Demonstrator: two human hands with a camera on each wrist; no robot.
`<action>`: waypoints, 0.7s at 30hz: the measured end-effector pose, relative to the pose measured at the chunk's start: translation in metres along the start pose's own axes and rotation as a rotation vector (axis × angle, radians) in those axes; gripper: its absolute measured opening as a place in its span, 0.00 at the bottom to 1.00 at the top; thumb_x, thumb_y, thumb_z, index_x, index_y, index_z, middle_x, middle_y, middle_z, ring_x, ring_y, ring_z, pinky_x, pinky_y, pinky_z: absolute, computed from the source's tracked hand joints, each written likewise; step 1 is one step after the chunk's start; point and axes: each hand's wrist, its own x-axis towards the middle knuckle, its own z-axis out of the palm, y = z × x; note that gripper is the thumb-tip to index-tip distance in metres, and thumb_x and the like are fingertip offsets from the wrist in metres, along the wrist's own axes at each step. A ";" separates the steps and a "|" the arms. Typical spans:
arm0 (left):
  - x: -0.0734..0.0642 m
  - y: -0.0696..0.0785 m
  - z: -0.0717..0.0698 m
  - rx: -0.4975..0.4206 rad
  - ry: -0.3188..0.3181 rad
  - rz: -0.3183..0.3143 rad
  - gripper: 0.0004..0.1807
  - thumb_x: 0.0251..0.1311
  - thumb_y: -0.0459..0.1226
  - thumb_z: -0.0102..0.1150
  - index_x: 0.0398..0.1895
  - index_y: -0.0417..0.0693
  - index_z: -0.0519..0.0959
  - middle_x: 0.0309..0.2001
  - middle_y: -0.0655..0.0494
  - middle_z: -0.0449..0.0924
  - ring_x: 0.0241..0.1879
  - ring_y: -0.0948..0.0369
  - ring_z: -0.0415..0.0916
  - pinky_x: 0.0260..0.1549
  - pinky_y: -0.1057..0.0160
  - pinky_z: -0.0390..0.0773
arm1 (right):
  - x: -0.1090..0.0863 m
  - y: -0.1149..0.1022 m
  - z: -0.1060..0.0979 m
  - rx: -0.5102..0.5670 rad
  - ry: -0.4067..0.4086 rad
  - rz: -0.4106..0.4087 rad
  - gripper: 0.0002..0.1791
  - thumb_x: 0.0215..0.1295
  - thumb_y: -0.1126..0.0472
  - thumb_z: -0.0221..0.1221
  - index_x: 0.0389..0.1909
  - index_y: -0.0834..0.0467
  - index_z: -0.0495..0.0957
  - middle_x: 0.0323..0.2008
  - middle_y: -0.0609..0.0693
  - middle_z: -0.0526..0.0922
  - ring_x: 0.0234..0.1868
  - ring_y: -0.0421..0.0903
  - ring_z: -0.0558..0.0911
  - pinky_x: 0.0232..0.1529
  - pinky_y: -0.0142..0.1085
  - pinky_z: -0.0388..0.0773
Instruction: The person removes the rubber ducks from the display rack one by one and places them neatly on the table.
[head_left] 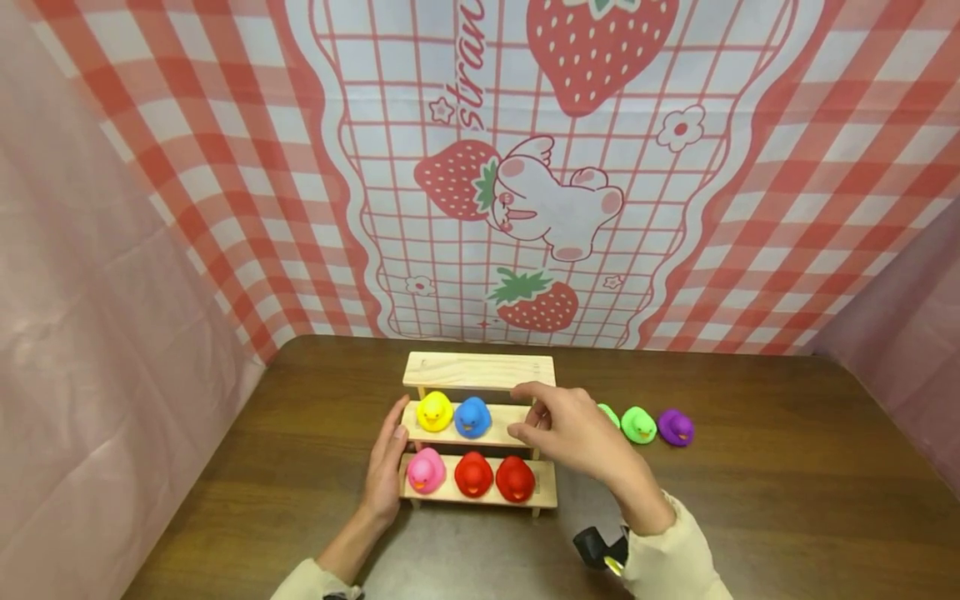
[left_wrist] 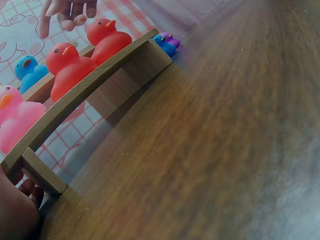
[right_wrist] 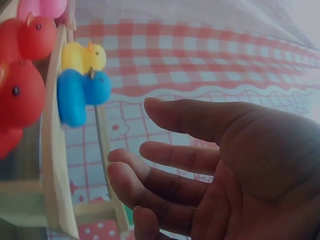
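A three-step wooden stand holds small rubber ducks. On its middle step sit a yellow duck and a blue duck. A pink duck and two red ducks, one in the middle and one at the right, occupy the lowest step. My left hand grips the stand's left end; in the left wrist view its fingers curl by the end leg. Above the right part of the middle step hovers my right hand, thumb and fingers apart, holding nothing.
Right of the stand, on the brown table, are a green duck, another partly hidden green one and a purple duck. The left wrist view also shows a blue duck there. A checked strawberry cloth hangs behind.
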 end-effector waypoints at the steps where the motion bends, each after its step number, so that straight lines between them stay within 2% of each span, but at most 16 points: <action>1: 0.000 0.000 0.000 -0.002 0.000 0.004 0.27 0.79 0.41 0.35 0.77 0.44 0.57 0.39 0.63 0.72 0.37 0.68 0.71 0.48 0.71 0.69 | 0.002 0.000 0.002 0.005 -0.004 -0.003 0.19 0.62 0.57 0.67 0.53 0.58 0.80 0.25 0.43 0.83 0.24 0.32 0.77 0.27 0.28 0.74; 4: 0.000 0.000 0.001 -0.009 -0.001 0.009 0.27 0.79 0.40 0.35 0.77 0.43 0.57 0.38 0.63 0.72 0.38 0.68 0.71 0.49 0.71 0.69 | 0.006 -0.002 0.008 0.003 -0.013 -0.014 0.19 0.61 0.57 0.67 0.53 0.58 0.81 0.26 0.43 0.83 0.25 0.32 0.77 0.28 0.28 0.74; 18: 0.000 0.000 0.001 -0.014 0.004 -0.004 0.27 0.78 0.40 0.35 0.77 0.43 0.57 0.35 0.61 0.71 0.39 0.67 0.71 0.52 0.72 0.67 | 0.021 -0.014 0.032 0.054 -0.051 0.104 0.22 0.60 0.55 0.69 0.56 0.53 0.81 0.28 0.42 0.82 0.27 0.37 0.77 0.24 0.33 0.73; 21: 0.000 0.000 0.001 -0.015 0.005 -0.003 0.27 0.79 0.40 0.35 0.77 0.43 0.57 0.41 0.64 0.73 0.40 0.68 0.71 0.52 0.73 0.67 | 0.024 -0.015 0.035 0.065 -0.061 0.122 0.22 0.60 0.55 0.69 0.56 0.53 0.80 0.27 0.43 0.82 0.26 0.38 0.78 0.23 0.33 0.73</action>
